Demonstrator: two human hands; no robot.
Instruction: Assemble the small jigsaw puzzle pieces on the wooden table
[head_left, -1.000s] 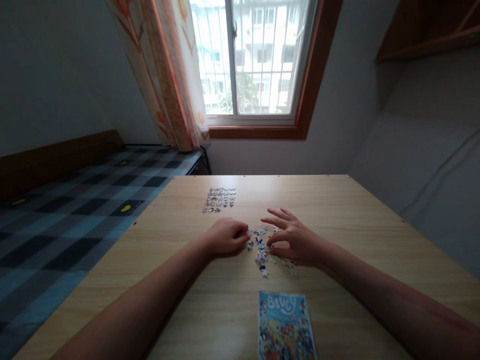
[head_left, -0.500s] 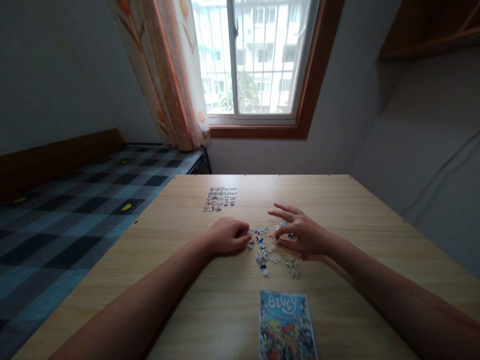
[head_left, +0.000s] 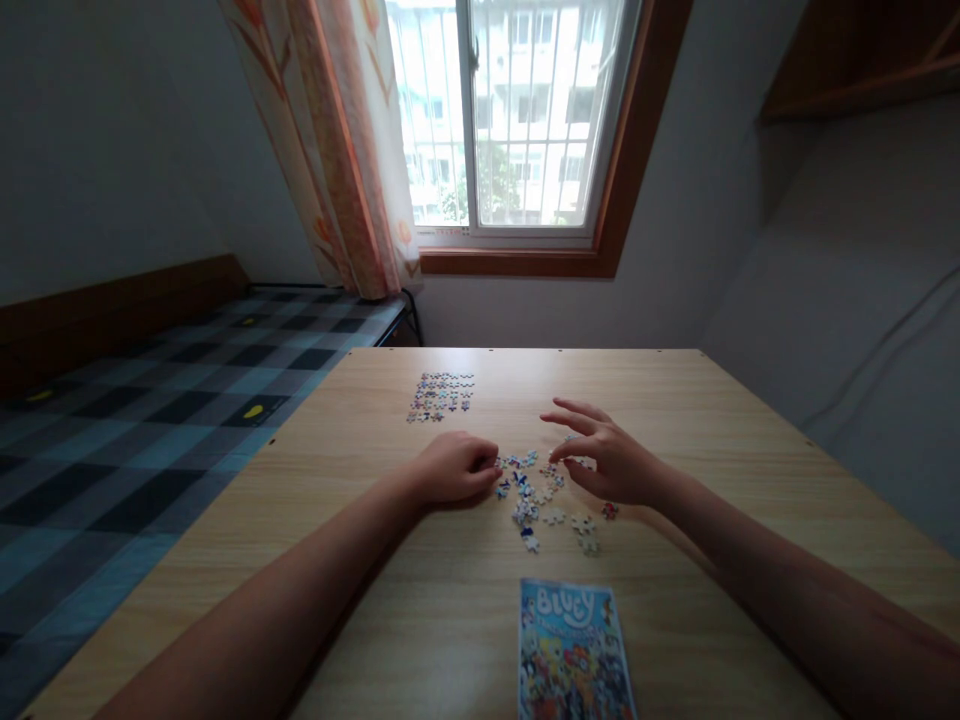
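Your L hand (head_left: pixel 456 468) is curled, hold unclear; R hand (head_left: pixel 611 458) splayed by pcs (head_left: pixel 525 511); rows (head_left: pixel 430 396) nr far counter (head_left: pixel 630 385) edge prob. avoid mixing.

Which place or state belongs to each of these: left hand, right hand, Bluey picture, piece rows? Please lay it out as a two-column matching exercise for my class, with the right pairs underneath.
Column one:
1. left hand
2. right hand
3. Bluey picture
4. piece rows

Column two:
A. on the far part of the table
B. fingers curled in
C. nearer the camera than the loose pieces
D. several fingers stretched out

Right pairs: 1-B, 2-D, 3-C, 4-A
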